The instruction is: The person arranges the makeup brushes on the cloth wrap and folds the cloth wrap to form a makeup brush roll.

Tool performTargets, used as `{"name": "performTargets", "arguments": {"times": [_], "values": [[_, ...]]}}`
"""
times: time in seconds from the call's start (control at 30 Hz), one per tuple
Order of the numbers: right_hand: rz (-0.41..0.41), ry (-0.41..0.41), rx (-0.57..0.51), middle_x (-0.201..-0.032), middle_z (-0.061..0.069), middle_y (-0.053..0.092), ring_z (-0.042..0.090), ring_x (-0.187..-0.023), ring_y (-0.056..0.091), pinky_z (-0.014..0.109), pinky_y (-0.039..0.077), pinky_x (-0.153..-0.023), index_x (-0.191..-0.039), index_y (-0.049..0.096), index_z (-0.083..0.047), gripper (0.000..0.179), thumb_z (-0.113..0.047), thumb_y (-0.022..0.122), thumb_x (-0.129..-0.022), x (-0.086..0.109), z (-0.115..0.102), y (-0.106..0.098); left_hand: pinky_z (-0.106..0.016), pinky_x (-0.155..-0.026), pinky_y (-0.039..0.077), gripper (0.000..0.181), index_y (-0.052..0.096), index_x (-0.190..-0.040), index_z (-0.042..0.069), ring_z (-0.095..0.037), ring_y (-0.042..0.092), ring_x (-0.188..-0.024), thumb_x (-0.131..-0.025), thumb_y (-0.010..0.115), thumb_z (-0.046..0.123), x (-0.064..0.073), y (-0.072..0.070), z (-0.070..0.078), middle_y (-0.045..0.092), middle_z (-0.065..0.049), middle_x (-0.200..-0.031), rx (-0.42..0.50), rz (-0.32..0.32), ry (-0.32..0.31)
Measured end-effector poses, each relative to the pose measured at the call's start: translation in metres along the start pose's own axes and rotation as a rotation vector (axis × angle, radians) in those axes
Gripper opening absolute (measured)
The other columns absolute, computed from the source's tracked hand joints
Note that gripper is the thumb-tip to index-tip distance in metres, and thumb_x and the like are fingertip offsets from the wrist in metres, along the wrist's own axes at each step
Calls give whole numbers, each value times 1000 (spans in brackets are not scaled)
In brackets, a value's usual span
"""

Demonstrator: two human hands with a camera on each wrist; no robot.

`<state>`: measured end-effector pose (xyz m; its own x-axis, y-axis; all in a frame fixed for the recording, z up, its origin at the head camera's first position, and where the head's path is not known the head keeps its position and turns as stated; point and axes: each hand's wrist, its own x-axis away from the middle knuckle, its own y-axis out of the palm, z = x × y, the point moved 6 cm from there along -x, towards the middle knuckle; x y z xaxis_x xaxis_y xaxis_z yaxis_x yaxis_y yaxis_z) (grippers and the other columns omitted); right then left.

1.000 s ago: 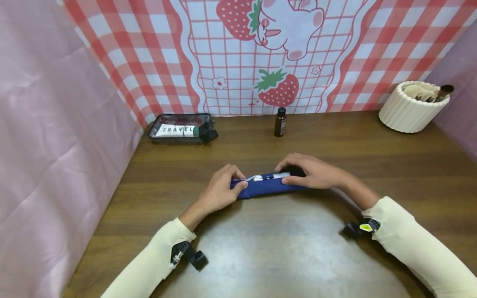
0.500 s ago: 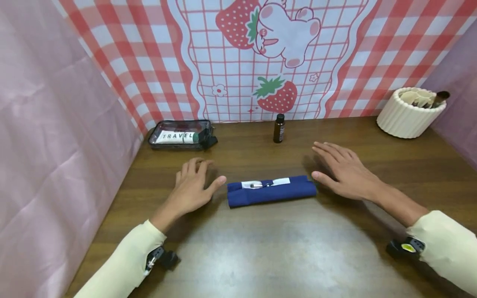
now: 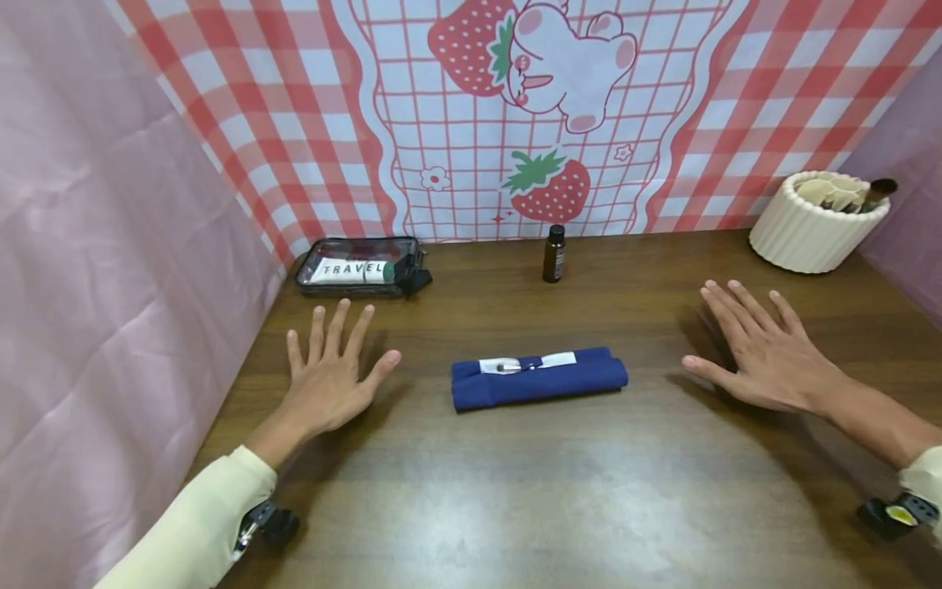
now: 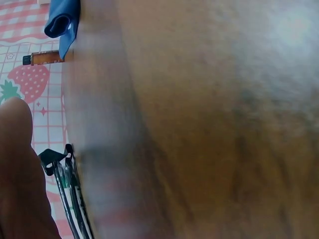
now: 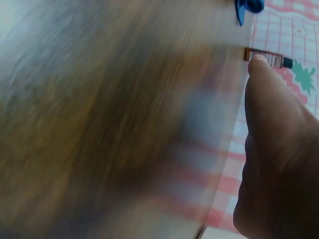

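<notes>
A rolled dark-blue cloth bundle [image 3: 552, 383] lies on the wooden table between my hands, a white strip with a small picture along its upper side. Its spiralled end [image 4: 59, 25] shows in the left wrist view. My left hand [image 3: 327, 384] is to the left of it, fingers spread, holding nothing. Off to the right, my right hand [image 3: 773, 360] has its fingers extended and is also apart from the bundle. In both wrist views a thumb shows, while most of the other fingers are out of sight.
A clear black-edged pouch [image 3: 361, 266] with a white "TRAVEL" tube lies at the back left. Behind the bundle stands a small brown bottle [image 3: 553, 255] with a black cap. A ribbed cream holder [image 3: 817, 225] with a brush is at the back right, near the checked cloth backdrop.
Both hands held the blue bundle at its ends a second ago. They let go and drew apart, left hand leftward, right hand rightward. The bundle stays on the table, its white strip now uncovered.
</notes>
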<state>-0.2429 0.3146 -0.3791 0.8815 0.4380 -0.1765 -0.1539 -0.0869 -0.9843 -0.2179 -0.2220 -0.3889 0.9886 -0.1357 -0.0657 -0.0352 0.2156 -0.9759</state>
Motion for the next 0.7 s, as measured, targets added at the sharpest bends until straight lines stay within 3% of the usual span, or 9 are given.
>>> {"name": "performTargets", "arguments": {"times": [0.2,0.43,0.7], "values": [[-4,-20,-20,-168,8,5,29,-153,2,54,-15,-116,-162,8,-11,100,-57,62,-92,6,6,3,-70,-107,-18,83,-3,-162,31,-30,-28,-147,-97,24,75,3,2,0,-14,-4,-167,-2,-15,8],[-23,5,-28,-169,4,0,27,-153,-3,57,-14,-116,-163,4,-14,99,-56,61,-93,8,8,1,-66,-105,-24,81,-2,-162,33,-32,-26,-147,-98,25,74,4,1,0,-13,-4,-167,8,-23,20],[-56,29,-30,-169,5,-1,28,-153,-5,60,-13,-115,-163,1,-17,101,-57,61,-93,9,8,-1,-71,-106,-19,81,0,-162,34,-33,-24,-148,-97,26,74,6,4,2,-9,-7,-168,-2,-32,36]]}}
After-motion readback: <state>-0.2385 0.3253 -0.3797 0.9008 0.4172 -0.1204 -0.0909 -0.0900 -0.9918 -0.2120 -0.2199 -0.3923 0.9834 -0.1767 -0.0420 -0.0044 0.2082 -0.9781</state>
